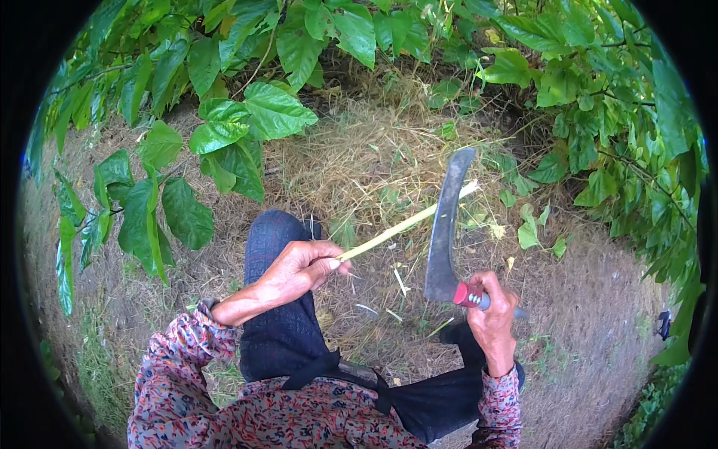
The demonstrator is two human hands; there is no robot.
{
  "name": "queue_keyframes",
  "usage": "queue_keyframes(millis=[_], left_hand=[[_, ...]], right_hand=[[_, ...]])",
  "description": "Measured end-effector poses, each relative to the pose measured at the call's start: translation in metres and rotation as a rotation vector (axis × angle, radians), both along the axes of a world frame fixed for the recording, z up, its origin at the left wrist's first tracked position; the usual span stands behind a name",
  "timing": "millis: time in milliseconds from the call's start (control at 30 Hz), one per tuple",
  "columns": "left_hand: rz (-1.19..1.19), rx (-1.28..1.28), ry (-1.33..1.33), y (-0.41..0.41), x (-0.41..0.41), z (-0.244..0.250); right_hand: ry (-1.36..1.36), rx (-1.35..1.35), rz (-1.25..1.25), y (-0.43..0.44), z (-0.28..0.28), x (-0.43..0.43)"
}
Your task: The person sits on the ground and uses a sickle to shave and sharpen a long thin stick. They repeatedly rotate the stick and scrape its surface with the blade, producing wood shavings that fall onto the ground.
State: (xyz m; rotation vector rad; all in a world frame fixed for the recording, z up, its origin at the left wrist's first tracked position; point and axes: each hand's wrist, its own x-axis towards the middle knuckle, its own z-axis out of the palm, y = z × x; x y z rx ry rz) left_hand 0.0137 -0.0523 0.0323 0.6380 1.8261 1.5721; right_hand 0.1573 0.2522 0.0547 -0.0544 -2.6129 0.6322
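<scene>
Between thumb and fingers, my left hand (303,266) grips the near end of a pale yellow-green peeled stick (392,231). The stick slants up to the right, and its far end shows whitish beyond the blade. My right hand (493,314) is closed round the handle of a sickle (446,236), whose collar (468,294) is red. Its dark, gently curved blade points away from me and crosses in front of the stick's far part. Whether blade and stick touch, I cannot tell. Several pale shavings (400,282) lie on the ground below the stick.
Leafy branches (224,129) hang in from the upper left, and more foliage (606,112) crowds the right side. Dry cut grass (359,157) covers the ground ahead. A fallen leafy sprig (530,230) lies right of the blade. My bent knee (275,233) is beneath my left hand.
</scene>
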Motion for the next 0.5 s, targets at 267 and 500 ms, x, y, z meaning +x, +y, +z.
queue_keyframes(millis=[267,500], left_hand=[[-0.088,0.034,0.071,-0.003,0.003,-0.001],[-0.128,-0.064,0.046,-0.007,0.007,0.0]], right_hand=[[-0.113,0.048,0.113,-0.004,-0.013,0.001],[-0.154,0.115,0.152,-0.001,-0.024,0.001]])
